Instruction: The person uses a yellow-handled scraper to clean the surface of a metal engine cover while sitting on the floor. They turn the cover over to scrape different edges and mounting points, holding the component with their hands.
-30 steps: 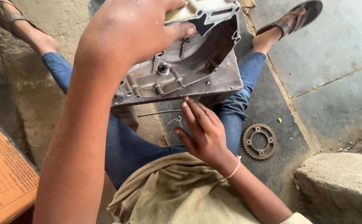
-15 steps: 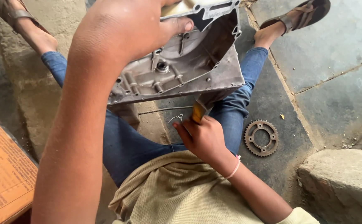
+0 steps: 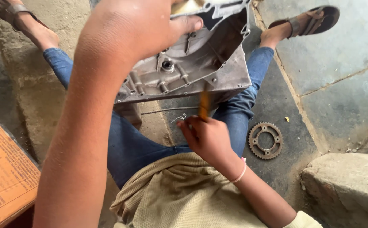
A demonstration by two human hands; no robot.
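Concrete floor (image 3: 331, 59): my left hand (image 3: 129, 29) grips grey cast-metal engine cover (image 3: 192, 69); right hand (image 3: 207, 137) pinches orange-handled tool (image 3: 203, 105) against its edge.

**A floor-level repair workshop**

We see a rough mechanic's workspace: a person sits on a stained, cracked concrete floor (image 3: 327, 55) with a grimy metal engine cover (image 3: 192, 69) over their lap. A toothed sprocket (image 3: 266, 140) lies loose beside a stone block (image 3: 348, 185).

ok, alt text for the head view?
Seated person's left hand grips a grey metal engine cover over their lap, while the right hand holds a thin orange tool at its lower edge. A sprocket lies on the floor.
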